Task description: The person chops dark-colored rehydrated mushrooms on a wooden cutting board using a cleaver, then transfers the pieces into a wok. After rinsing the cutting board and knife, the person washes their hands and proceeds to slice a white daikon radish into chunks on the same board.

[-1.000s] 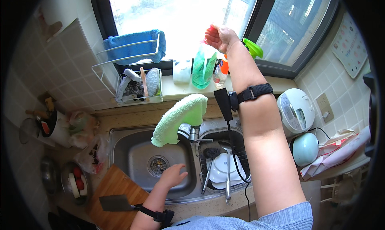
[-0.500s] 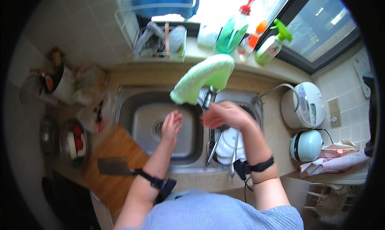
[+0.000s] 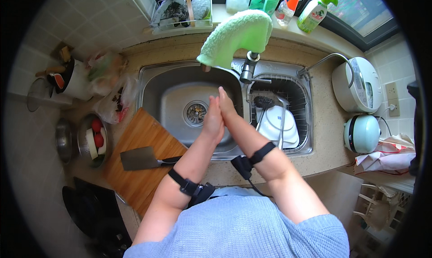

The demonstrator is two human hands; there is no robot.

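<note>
Head view: left hand [image 3: 213, 119] pressed against right hand [image 3: 227, 106] over sink [image 3: 157, 85].

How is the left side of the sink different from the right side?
The left basin is bare steel with a round drain; the right basin holds a wire rack with a white plate. Both hands meet above the left basin, none above the right basin. Both basins are steel.

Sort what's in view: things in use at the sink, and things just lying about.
In use: left hand and right hand pressed together over the sink, below the cloth-covered tap.

Lying about: cleaver on cutting board, white plate, rice cooker, spray bottle.
</note>
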